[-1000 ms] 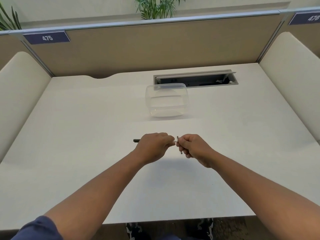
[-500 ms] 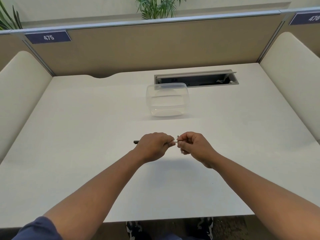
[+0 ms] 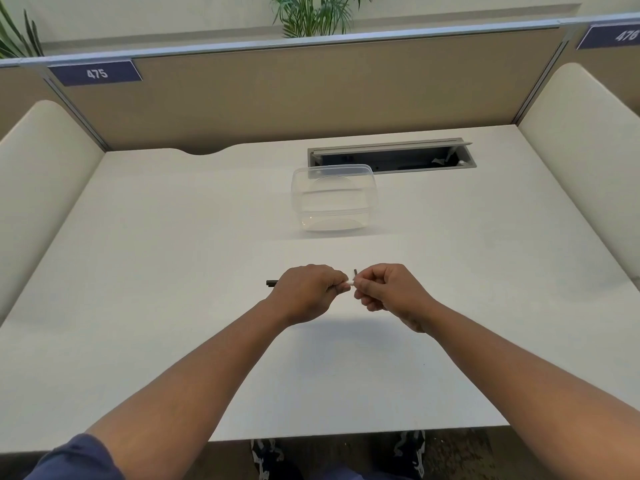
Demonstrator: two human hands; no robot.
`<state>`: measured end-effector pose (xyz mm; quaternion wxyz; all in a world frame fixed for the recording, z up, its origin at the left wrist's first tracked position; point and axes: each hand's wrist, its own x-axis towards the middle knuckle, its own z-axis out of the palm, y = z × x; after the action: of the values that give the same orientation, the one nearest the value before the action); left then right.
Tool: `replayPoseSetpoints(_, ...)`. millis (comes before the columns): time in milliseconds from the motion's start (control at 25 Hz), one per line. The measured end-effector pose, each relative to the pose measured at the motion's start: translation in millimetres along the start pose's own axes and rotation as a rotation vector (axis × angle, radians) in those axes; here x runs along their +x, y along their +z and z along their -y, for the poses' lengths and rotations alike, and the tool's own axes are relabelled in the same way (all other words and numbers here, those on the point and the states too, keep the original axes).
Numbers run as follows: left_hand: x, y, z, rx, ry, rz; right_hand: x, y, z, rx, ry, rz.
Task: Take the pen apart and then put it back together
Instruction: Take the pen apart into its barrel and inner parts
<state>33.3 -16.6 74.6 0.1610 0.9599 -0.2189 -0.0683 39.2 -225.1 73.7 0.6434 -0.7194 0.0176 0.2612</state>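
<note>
Head camera, looking down over a white desk [image 3: 138,306], takes in things from left to right. At the far left a palm frond [image 3: 17,36] shows above the divider, and a cream side panel [image 3: 38,174] closes that edge of the desk. On the tan back partition [image 3: 311,98] hangs a blue plate reading 475 [image 3: 95,72]. A dark blue sleeve [image 3: 76,459] shows at the bottom left corner.

Near the middle, just above the desk, the left hand [image 3: 306,292] is curled round the pen barrel [image 3: 272,282], whose dark end sticks out to the left of the fist; most of the barrel is hidden inside the fingers. A short white piece [image 3: 349,283] shows between the two hands. The right hand [image 3: 391,292] has its fingers curled and pinches at that white piece, and a small dark part [image 3: 355,272] stands up from its fingertips; what exactly that part is cannot be told.

Beyond the hands, well apart from them, a clear plastic container [image 3: 334,199] stands on the desk. Behind it an open cable tray [image 3: 391,155] is set into the desk top. Another plant [image 3: 311,13] rises behind the partition.

At the right, a second blue plate [image 3: 609,35] is cut off by the picture edge, and another cream side panel [image 3: 581,150] borders the desk. Shoes [image 3: 270,455] show below the near edge.
</note>
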Motion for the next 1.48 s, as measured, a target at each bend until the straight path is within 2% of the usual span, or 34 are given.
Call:
replayPoseSetpoints(360,0,-1,-2,-0.006,-0.014,0.019,2,-1,-3,0.041,-0.049,-0.008)
replayPoseSetpoints(520,-1,0,-2,0.007,-0.015,0.010,3,-3,0,-0.031,0.063,0.029)
replayPoseSetpoints(680,-1,1,-1,-0.007,-0.022,0.029,4,-7,0,-0.067,-0.001,0.034)
replayPoseSetpoints(800,0,1,0,-0.002,-0.017,0.016,3,-5,2,-0.070,0.065,0.059)
replayPoseSetpoints(1000,1,4,-1,-0.021,-0.021,0.010,4,-5,0,-0.046,-0.011,0.027)
replayPoseSetpoints(1160,0,4,0,0.005,-0.038,0.013,3,-3,-1,-0.048,0.086,0.072)
replayPoseSetpoints(1480,1,4,-4,0.010,-0.030,0.037,5,-2,-9,-0.325,-0.154,-0.010)
